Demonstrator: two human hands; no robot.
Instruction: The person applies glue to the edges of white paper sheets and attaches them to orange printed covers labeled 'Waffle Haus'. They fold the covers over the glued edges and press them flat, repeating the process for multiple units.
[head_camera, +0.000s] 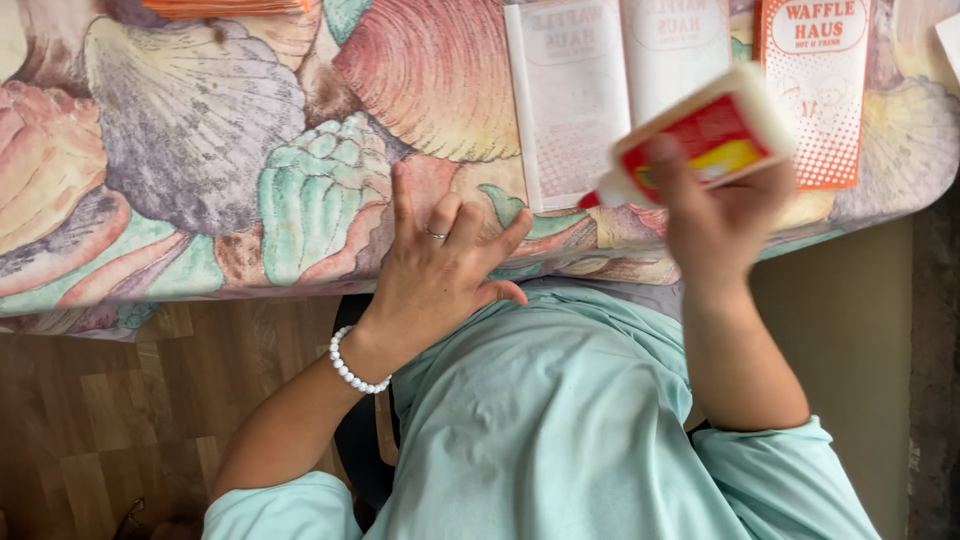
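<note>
My right hand (718, 215) holds a white glue bottle (712, 138) with a red and yellow label, tilted so its red tip points down and left over the table edge. The bottle looks blurred. Just beyond it lies a white paper bag (570, 100), flat on the seashell-patterned tablecloth (190, 150). My left hand (435, 270) rests at the table's near edge with its fingers spread and nothing in it. It wears a ring and a white bead bracelet at the wrist.
A second white paper bag (672, 45) lies next to the first, and an orange-and-white printed bag (815, 90) lies to the right. An orange object (225, 7) shows at the top edge. Wooden floor (90, 410) is at the lower left.
</note>
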